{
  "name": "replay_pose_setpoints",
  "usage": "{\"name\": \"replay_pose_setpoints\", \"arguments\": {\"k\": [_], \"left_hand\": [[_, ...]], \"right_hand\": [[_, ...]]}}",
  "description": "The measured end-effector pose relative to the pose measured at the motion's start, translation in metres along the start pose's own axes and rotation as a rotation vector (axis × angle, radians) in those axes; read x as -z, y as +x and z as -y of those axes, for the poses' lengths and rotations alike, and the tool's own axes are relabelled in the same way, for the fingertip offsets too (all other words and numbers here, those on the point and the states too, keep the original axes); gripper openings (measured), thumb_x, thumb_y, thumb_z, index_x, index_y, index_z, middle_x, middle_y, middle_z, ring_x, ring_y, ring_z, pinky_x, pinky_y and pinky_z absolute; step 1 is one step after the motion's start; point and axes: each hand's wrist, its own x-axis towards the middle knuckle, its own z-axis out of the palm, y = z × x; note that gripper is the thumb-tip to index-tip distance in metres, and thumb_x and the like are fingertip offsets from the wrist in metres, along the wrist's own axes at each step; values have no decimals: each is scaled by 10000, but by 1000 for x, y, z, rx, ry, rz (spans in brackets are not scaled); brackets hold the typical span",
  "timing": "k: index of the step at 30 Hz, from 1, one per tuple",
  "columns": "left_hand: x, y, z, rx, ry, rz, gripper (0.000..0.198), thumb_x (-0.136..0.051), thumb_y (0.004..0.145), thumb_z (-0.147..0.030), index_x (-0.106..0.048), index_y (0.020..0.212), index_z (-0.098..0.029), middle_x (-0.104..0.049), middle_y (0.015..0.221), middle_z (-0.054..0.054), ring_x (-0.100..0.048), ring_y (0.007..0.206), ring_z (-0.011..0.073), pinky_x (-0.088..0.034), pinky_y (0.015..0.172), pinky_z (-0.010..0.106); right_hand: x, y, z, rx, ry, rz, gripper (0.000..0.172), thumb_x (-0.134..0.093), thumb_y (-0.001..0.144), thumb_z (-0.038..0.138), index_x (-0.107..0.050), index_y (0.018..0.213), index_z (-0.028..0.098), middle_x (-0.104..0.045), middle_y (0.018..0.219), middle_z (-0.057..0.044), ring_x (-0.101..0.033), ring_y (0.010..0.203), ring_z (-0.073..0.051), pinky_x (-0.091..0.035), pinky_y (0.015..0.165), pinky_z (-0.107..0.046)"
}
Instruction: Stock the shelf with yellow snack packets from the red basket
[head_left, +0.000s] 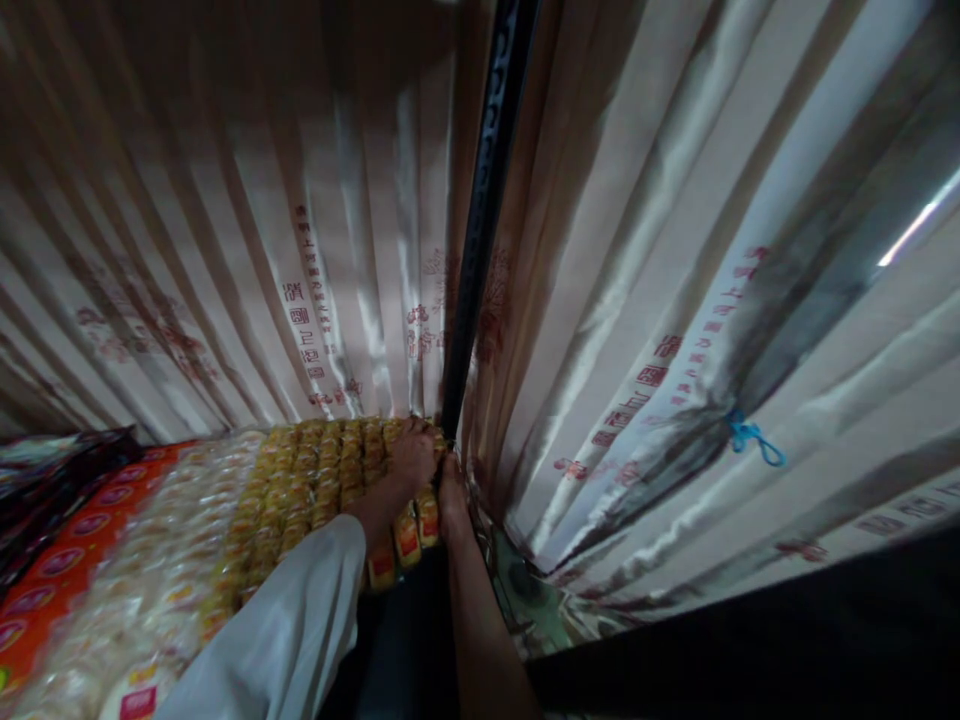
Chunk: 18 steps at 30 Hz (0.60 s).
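Rows of small yellow-wrapped food packets (pixel 330 465) lie packed tightly together at lower centre. My left hand (pixel 415 452) reaches over their far right corner, back of the hand up. Its fingers curl down among the packets, and I cannot make out what they grip. Close beside it, my right hand (pixel 450 492) is upright along the right side of the last row, next to the post. Its fingers are mostly hidden in the dim light. Packets with red-and-yellow labels (pixel 407 540) face me at the near end of the rows.
Clear-wrapped pale packets (pixel 157 560), an orange printed sheet (pixel 56 560) and dark shiny packages (pixel 52 490) lie to the left. A black perforated post (pixel 480 200) rises at the corner. Pleated printed curtains (pixel 337 250) hang behind; a blue tie (pixel 750 435) gathers the right one.
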Motion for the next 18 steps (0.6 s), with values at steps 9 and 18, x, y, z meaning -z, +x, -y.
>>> {"name": "replay_pose_setpoints", "arguments": {"k": [9,18], "left_hand": [[2,4,-2,83,25,68,253,-496,791,-198,-629,992,-124,-551,1130,122,-436,1151,246,-373,978,323],[8,8,-8,124,45,97,312,-461,783,-160,-594,1055,-88,-557,1179,151,-422,1194,251,-329,1013,329]], "right_hand": [[11,-7,20,-47,-17,-49,571,-304,844,582,-667,992,167,-699,1014,-78,-602,1030,-226,-444,884,-309],[6,-6,16,-37,119,-59,599,-287,849,574,-628,1084,142,-678,1068,-75,-594,1038,-190,-459,869,-280]]}}
